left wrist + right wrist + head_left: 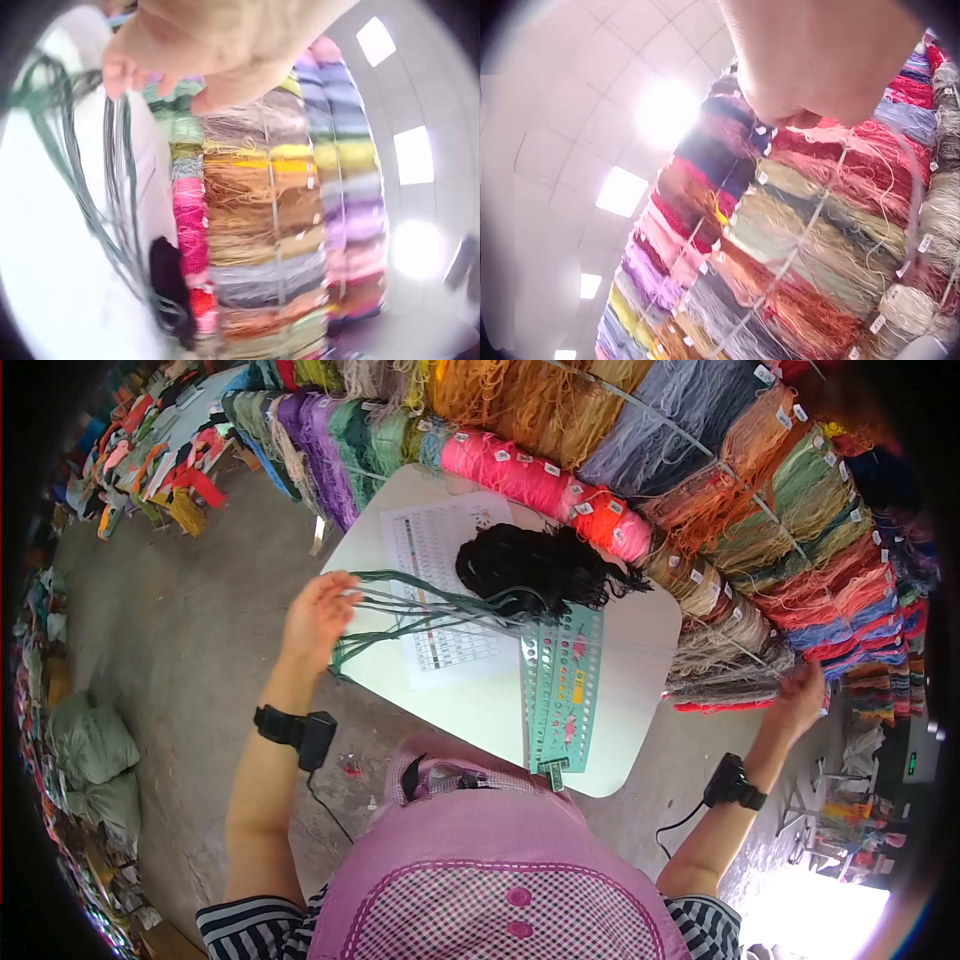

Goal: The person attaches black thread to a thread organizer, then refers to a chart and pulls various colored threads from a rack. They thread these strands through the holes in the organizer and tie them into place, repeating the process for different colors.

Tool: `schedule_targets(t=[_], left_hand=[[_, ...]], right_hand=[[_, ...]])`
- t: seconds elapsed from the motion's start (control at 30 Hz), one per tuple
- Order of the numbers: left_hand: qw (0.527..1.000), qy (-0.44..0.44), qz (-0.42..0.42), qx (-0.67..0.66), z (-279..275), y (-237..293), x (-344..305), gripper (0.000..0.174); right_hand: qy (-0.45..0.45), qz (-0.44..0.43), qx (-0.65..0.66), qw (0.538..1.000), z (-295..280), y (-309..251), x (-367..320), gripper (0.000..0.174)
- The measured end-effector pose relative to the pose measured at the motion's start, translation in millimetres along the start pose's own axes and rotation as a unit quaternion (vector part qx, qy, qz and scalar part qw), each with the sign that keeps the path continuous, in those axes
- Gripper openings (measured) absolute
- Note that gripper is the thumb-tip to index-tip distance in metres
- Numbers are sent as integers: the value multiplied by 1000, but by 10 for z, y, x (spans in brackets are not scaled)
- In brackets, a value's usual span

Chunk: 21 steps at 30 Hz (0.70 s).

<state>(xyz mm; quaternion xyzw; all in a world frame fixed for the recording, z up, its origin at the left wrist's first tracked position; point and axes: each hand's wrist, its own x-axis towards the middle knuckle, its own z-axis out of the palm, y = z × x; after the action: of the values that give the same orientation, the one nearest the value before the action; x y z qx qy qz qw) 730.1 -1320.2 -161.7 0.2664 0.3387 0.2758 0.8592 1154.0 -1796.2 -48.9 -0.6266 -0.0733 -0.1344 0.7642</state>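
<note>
Long dark green and grey strands (410, 598) stretch over the white table (640, 690) from a black bundle (530, 565). At the table's left edge my left hand (320, 622) holds their ends; in the left wrist view that hand (217, 56) has its fingertips at the strands (112, 157). My right hand (800, 698) is off the table to the right, beside the hanging yarn. In the right wrist view the right hand (825, 64) has bent fingers, mostly hidden; whether it pinches a thin thread cannot be told.
A green card with holes (580, 690) and a printed sheet (455, 650) lie on the table. Racks of coloured yarn (540, 410) border its far and right sides. Grey sacks (95, 750) stand on the floor at left, and a table of coloured pieces (165, 455) is farther back.
</note>
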Motion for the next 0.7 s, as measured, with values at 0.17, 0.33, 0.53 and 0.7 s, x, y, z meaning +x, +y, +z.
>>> schedule_targets(t=[0.17,0.33,0.53,0.7], left_hand=[[679,95,361,632,238,-145,14,41],[895,-131,-18,427,1206,-704,-148,23],[933,-148,-241,224,1466,-1351,-2,32],[933,-141,-185,273,1479,-1470,21,30]], right_hand=[[-65,-183,-228,954,205,-5,-257,16],[-374,48,-229,897,1212,421,-1473,19],[-471,132,-234,840,1531,1041,-1950,13],[-445,13,-251,859,1516,1222,-2045,13]])
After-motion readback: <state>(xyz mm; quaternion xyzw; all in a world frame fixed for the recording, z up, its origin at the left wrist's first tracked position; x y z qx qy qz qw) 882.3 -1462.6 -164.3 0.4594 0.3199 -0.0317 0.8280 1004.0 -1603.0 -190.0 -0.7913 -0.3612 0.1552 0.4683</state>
